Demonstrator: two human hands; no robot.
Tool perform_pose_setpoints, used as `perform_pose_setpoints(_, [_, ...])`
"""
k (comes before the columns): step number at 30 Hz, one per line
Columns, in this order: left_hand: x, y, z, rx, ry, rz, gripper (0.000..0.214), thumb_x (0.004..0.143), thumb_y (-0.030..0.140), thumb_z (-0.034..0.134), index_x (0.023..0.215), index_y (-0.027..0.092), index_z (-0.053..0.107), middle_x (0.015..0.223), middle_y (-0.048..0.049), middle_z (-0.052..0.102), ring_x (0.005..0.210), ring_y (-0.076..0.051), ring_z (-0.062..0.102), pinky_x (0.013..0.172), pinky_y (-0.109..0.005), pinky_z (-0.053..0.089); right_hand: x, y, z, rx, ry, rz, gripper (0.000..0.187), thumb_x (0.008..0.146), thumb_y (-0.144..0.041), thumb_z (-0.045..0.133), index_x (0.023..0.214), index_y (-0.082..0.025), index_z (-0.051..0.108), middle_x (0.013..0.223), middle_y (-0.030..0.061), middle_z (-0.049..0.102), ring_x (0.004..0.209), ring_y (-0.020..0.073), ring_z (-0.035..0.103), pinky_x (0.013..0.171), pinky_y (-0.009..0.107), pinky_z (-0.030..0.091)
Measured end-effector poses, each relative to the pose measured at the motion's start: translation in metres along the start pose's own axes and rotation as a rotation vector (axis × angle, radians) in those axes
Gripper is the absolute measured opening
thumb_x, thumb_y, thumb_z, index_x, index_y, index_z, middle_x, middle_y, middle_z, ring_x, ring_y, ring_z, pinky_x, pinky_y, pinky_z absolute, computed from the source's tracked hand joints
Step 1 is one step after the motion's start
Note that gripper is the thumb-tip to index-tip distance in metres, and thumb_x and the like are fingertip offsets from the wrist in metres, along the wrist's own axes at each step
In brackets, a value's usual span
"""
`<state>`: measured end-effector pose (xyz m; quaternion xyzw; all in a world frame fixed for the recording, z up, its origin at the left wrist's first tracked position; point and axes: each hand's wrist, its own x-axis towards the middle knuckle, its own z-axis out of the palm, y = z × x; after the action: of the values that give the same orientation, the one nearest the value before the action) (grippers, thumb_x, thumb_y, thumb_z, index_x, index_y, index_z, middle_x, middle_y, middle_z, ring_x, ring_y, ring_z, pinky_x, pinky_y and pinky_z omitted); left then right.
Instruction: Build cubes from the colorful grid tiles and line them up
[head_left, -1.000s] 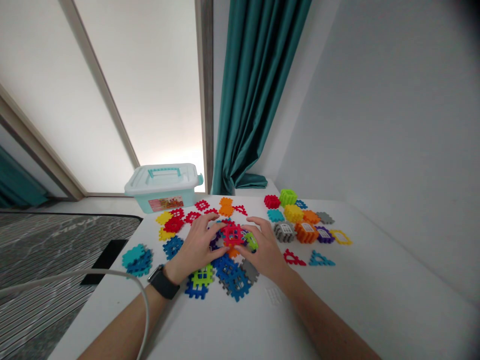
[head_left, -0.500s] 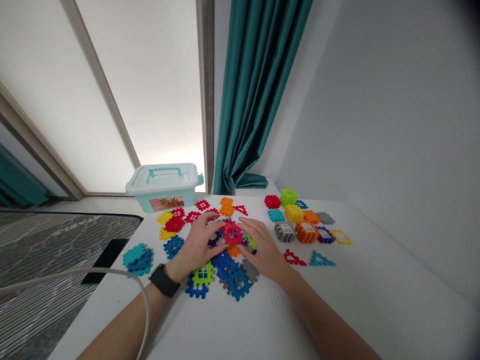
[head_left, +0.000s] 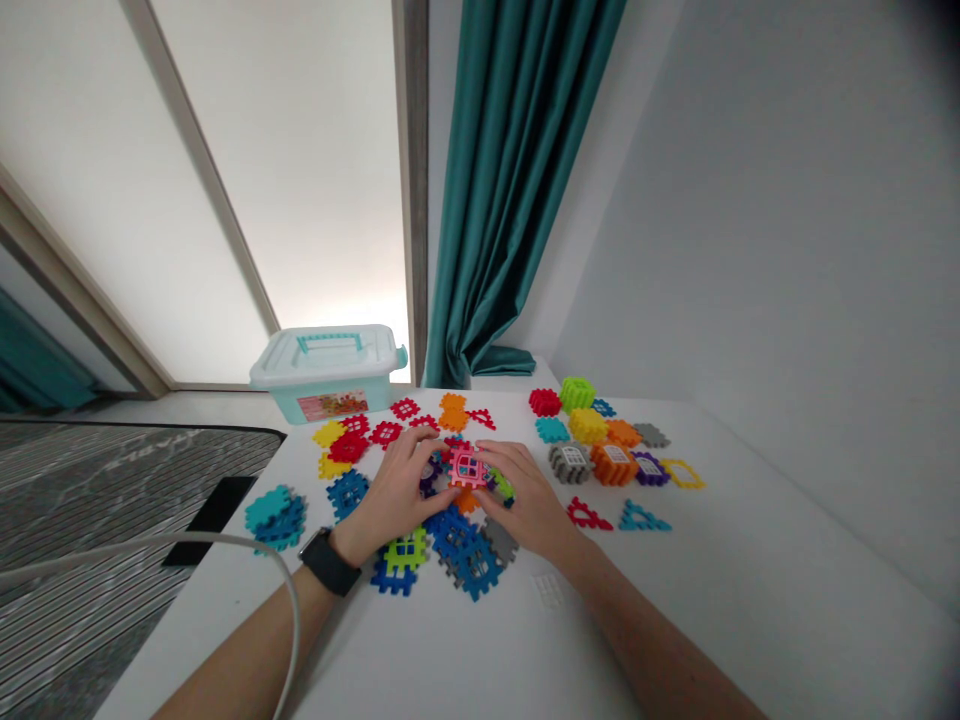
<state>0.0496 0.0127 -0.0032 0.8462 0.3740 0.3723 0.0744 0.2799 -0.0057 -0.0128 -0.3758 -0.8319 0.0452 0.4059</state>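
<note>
A pinkish-red interlocking block piece with a window-like grid (head_left: pixel 468 468) is held up between my two hands. My left hand (head_left: pixel 403 482), with a black watch on its wrist, grips the piece's left side between thumb and fingers. On the other side my right hand (head_left: pixel 526 492) pinches its right edge. Under and around the fingers lie an orange piece (head_left: pixel 466 500), a lime-green piece (head_left: pixel 502 486) and a purple piece (head_left: pixel 429 478), partly covered. Closer to me spreads a heap of blue pieces (head_left: pixel 466 550), with a grey piece (head_left: pixel 501 540) beside it.
Stacked blocks, including an orange stack (head_left: pixel 613 466) and a grey stack (head_left: pixel 570 464), stand at the right. Red pieces (head_left: pixel 349 447) and teal pieces (head_left: pixel 268 508) lie leftward. A lidded box (head_left: pixel 330 375) sits at the back left. A pale cable (head_left: pixel 289 590) crosses my left forearm.
The window piece between my hands has tilted and now looks lighter pink, with a red piece showing just behind it. Both hands stay almost where they were.
</note>
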Motion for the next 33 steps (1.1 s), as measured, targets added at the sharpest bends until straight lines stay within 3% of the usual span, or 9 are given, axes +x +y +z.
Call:
perform_pose_setpoints(4, [0.001, 0.003, -0.001, -0.005, 0.02, 0.001, 0.021, 0.086, 0.029, 0.071, 0.102, 0.02, 0.061, 0.122, -0.0117, 0.058, 0.117, -0.028, 0.056, 0.098, -0.045, 0.05, 0.0, -0.001, 0.001, -0.009, 0.03, 0.004, 0.037, 0.092, -0.02, 0.06, 0.129, -0.024, 0.055, 0.129, 0.0116, 0.062, 0.122, 0.0273, 0.057, 0.103, 0.051, 0.053])
perform_pose_setpoints(8, [0.001, 0.007, 0.0, -0.008, 0.03, 0.015, 0.01, 0.088, 0.023, 0.067, 0.097, 0.021, 0.063, 0.12, -0.0105, 0.059, 0.114, -0.027, 0.057, 0.098, -0.044, 0.05, -0.001, -0.003, 0.002, -0.007, 0.057, 0.019, 0.031, 0.093, -0.019, 0.058, 0.123, -0.024, 0.058, 0.129, 0.0123, 0.06, 0.122, 0.0272, 0.057, 0.103, 0.049, 0.053])
perform_pose_setpoints(18, [0.002, -0.005, 0.005, 0.04, 0.096, -0.039, 0.012, 0.091, 0.017, 0.06, 0.101, 0.019, 0.066, 0.114, -0.0105, 0.062, 0.109, -0.026, 0.059, 0.092, -0.043, 0.052, -0.001, -0.004, 0.003, -0.019, 0.001, 0.028, 0.02, 0.097, -0.02, 0.054, 0.115, -0.024, 0.063, 0.118, 0.0112, 0.062, 0.112, 0.0259, 0.062, 0.097, 0.047, 0.056])
perform_pose_setpoints(24, [0.002, -0.011, 0.002, 0.062, 0.067, -0.032, 0.012, 0.093, 0.019, 0.059, 0.099, 0.02, 0.069, 0.113, -0.0103, 0.063, 0.107, -0.026, 0.059, 0.09, -0.045, 0.053, -0.002, -0.003, 0.003, -0.003, -0.004, 0.027, 0.022, 0.095, -0.018, 0.054, 0.114, -0.025, 0.064, 0.112, 0.0097, 0.064, 0.106, 0.0252, 0.064, 0.094, 0.046, 0.058])
perform_pose_setpoints(33, [0.001, -0.013, -0.001, 0.121, 0.035, 0.038, 0.017, 0.096, 0.023, 0.058, 0.105, 0.022, 0.073, 0.115, -0.0105, 0.062, 0.108, -0.028, 0.058, 0.092, -0.045, 0.05, 0.0, -0.004, 0.001, 0.015, -0.052, 0.012, 0.035, 0.095, -0.022, 0.057, 0.13, -0.026, 0.058, 0.135, 0.011, 0.06, 0.126, 0.0266, 0.057, 0.106, 0.051, 0.052])
